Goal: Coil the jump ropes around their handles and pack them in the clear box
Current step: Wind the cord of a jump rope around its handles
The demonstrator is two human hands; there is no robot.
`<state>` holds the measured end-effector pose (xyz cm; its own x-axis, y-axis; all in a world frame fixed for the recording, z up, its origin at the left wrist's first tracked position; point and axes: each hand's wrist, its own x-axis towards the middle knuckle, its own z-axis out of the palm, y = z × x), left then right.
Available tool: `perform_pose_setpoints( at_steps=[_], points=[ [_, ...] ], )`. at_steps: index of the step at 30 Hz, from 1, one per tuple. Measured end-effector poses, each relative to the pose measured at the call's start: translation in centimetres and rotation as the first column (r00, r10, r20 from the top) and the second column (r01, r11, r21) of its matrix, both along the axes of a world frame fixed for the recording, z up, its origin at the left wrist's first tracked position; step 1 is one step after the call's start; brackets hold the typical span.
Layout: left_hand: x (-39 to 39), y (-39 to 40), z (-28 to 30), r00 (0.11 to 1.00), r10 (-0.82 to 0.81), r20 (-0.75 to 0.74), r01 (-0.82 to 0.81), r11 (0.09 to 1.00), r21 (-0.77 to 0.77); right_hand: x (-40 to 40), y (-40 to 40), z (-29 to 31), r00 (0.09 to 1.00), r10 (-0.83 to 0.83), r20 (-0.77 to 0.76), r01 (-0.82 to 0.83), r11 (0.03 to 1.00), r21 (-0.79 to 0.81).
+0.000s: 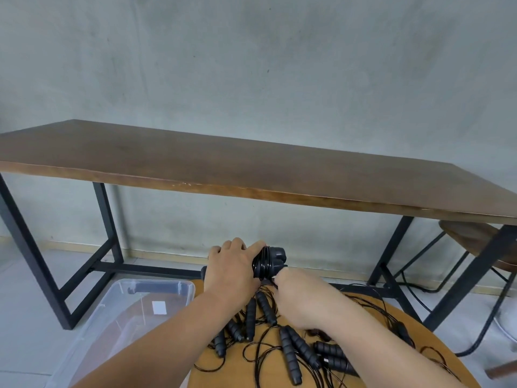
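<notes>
Black jump rope [265,264], handles gripped in left hand [232,266]; right hand [296,295] pinches cord: keep turns tight, tuck the end.

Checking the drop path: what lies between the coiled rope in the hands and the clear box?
Head view: only the left hand and its forearm, gripping the coiled rope; beyond them bare floor to the clear box.
</notes>
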<state>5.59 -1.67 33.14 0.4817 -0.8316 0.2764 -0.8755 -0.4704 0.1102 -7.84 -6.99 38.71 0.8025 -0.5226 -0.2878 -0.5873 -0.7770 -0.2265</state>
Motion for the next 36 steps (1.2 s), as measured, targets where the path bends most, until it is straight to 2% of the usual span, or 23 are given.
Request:
perform_pose_setpoints(
  at_steps=[4,6,9,12,18,22,25,30,36],
  points=[
    [-0.1,0.2,0.2,0.992,-0.096,0.078,0.093,0.994,0.049,0.5,-0.4,3.1,0.983,0.149,-0.112,-0.168,0.968,-0.189],
    [-0.2,0.6,0.5,0.982,-0.17,0.084,0.163,0.983,0.08,0.8,-1.4,4.4,0.965,0.21,-0.159,-0.238,0.953,-0.188],
    [0.0,1.2,0.5,0.966,-0.254,0.049,0.248,0.963,0.103,0.9,-3.5,5.8,0.97,0.207,-0.129,-0.203,0.978,0.04],
    [0.5,1.5,0.8,0.948,-0.31,-0.071,0.316,0.945,0.087,0.9,-5.4,6.5,0.986,0.161,-0.04,-0.146,0.957,0.252],
    [0.4,2.5,1.9,0.859,-0.385,-0.337,0.428,0.902,0.06,0.7,-7.4,6.2,0.988,0.136,0.075,-0.155,0.89,0.429],
    [-0.1,2.9,2.6,0.787,-0.413,-0.458,0.433,0.899,-0.067,0.4,-8.6,5.4,0.985,0.049,0.167,-0.136,0.818,0.559],
    [-0.5,3.0,2.7,0.719,-0.437,-0.54,0.448,0.886,-0.12,-0.1,-9.6,4.1,0.958,-0.108,0.265,-0.089,0.766,0.637],
    [-0.2,2.9,3.2,0.615,-0.413,-0.672,0.364,0.904,-0.223,-0.8,-10.1,0.9,0.844,-0.395,0.362,-0.109,0.536,0.837],
    [-0.2,2.9,3.4,0.49,-0.419,-0.764,0.404,0.886,-0.227,-0.5,-9.8,-1.9,0.791,-0.509,0.341,-0.128,0.408,0.904]
  ],
)
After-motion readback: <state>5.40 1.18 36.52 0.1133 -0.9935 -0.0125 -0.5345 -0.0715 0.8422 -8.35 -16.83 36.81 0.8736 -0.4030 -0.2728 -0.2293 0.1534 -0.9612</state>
